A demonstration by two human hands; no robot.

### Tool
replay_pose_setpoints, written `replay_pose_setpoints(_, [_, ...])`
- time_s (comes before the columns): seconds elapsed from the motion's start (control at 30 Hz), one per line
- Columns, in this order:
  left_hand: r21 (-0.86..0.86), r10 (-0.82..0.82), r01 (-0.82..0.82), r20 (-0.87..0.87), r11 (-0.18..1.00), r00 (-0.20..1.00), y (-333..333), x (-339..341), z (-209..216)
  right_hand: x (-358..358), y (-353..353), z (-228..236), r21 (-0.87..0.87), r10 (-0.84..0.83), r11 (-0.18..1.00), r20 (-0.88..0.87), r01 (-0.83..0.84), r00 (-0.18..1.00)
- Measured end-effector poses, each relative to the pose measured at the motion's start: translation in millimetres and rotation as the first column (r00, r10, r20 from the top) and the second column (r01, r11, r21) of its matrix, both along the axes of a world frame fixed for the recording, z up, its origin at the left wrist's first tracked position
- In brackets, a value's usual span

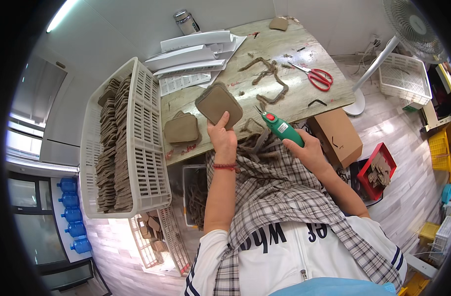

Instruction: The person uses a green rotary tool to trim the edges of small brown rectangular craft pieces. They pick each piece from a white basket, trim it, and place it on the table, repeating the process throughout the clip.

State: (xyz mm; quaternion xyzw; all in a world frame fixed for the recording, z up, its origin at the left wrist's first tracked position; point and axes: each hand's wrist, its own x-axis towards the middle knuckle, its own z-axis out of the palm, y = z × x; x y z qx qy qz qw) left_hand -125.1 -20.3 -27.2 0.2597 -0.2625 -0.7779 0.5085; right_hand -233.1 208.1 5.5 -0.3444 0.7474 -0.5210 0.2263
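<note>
My left hand grips a brown square pad with rounded corners and a fuzzy edge, thumb on its flat face, held above the table. In my right hand is a green handheld electric cutter with a red switch. Its pointed metal tip aims up and left, a short way right of the pad and apart from it. Another few brown pads lie stacked on the table to the left. Brown fuzzy trimmings hang over my checked apron, and more fuzzy strips lie on the tabletop.
Red-handled scissors and papers are on the table. At left stands a white crate packed with brown pads. A cardboard box, a red tray of scraps and a standing fan are at right.
</note>
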Motion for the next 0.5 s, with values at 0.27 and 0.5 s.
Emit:
replay_pose_setpoints(0.27, [0.048, 0.033, -0.027, -0.134, 0.999, 0.99, 23.2, -6.8, 19.8, 15.6, -2.8, 17.4, -0.015, 0.031, 0.999, -0.052, -0.032, 0.998])
replay_pose_setpoints(0.5, [0.012, -0.037, 0.039, -0.131, 0.999, 0.991, 35.8, -12.9, 16.1, 16.7, -4.0, 30.3, 0.018, 0.025, 1.0, 0.037, -0.025, 0.999])
